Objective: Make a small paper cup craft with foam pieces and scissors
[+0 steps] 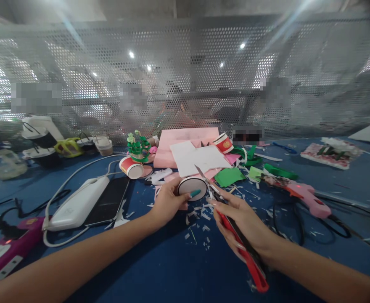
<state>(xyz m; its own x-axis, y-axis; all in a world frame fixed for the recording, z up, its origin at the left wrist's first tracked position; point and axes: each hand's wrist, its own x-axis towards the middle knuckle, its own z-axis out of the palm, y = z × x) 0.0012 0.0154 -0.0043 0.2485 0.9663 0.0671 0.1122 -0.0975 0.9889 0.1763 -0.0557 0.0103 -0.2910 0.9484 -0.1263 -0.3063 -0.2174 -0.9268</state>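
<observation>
My left hand (167, 202) grips a small paper cup (191, 186) on its side, its round white base facing me. My right hand (241, 221) is closed on red-handled scissors (235, 233), the blades (205, 177) pointing up and left at the cup's rim. White paper snippets (200, 216) lie scattered on the blue table (172, 269) just under both hands.
A white power bank (79, 204) and a dark phone (109, 201) lie left, with cables. A pink glue gun (305, 197) lies right. Behind sit pink and white paper sheets (191, 155), green scraps (229, 176), two red paper cups (130, 167) and a green paper ornament (138, 147). A perforated screen stands behind.
</observation>
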